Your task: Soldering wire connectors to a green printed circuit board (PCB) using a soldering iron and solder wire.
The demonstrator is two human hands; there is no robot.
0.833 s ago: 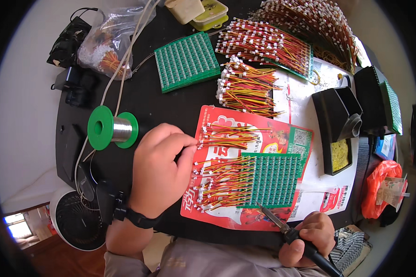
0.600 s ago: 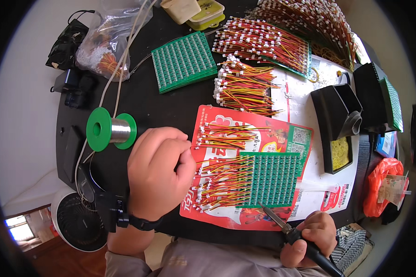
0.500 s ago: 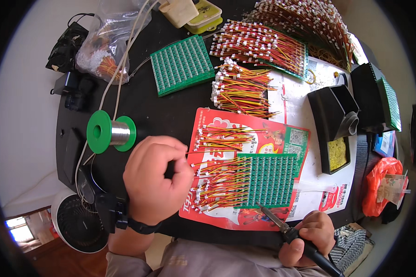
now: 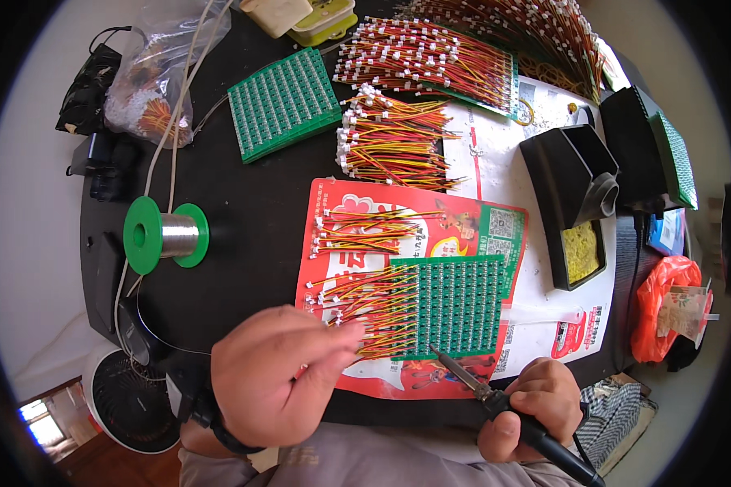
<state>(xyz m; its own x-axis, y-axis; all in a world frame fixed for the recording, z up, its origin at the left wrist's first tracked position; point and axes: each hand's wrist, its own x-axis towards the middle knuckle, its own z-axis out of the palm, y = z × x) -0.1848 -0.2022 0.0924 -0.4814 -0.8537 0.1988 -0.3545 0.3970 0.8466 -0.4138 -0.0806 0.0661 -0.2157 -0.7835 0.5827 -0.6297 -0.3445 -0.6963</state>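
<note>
Left hand (image 4: pixel 280 375), grip impossible to tell, now sits lower, by the wires (image 4: pixel 378 286), nearer the soldering iron (image 4: pixel 495 402) the right hand (image 4: pixel 544 396) clasps.

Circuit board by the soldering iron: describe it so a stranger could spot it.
On the black table lies a red sheet. The green circuit board rests on it, beneath the soldering iron's tip. Wires cover only its left side, unlike the wire-free board stack behind.

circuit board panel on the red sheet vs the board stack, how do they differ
The circuit board panel has red and yellow wires along its left side; the circuit board stack has none. The panel lies on the red sheet; the stack on the black table. Both are green and patterned in rows.
</note>
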